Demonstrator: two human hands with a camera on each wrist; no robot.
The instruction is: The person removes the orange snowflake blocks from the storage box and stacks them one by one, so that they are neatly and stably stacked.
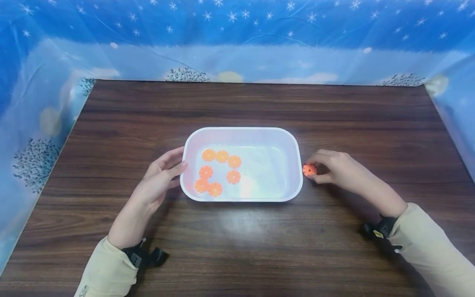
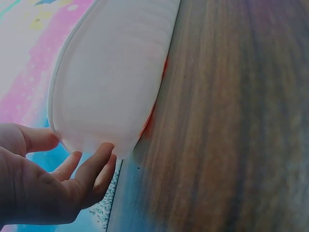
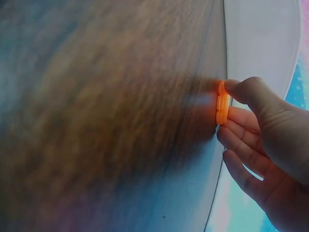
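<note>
A white plastic container (image 1: 265, 165) stands at the middle of the table, with several orange notched discs (image 1: 233, 177) lying in its left half. My left hand (image 1: 157, 177) holds the container's left end, thumb at the rim and fingers against the outer wall, as the left wrist view also shows. Just outside the right end, my right hand (image 1: 332, 167) pinches an orange notched disc (image 3: 222, 104) between thumb and fingers. In the head view this disc shows its face and central hole; from the right wrist it appears edge-on, close over the table.
The dark wood-grain table (image 1: 237, 247) extends around the container on all sides. Behind it and along the sides hangs a blue snowflake-patterned cloth (image 1: 237, 37). Each wrist wears a black strap with a small device (image 1: 148, 255).
</note>
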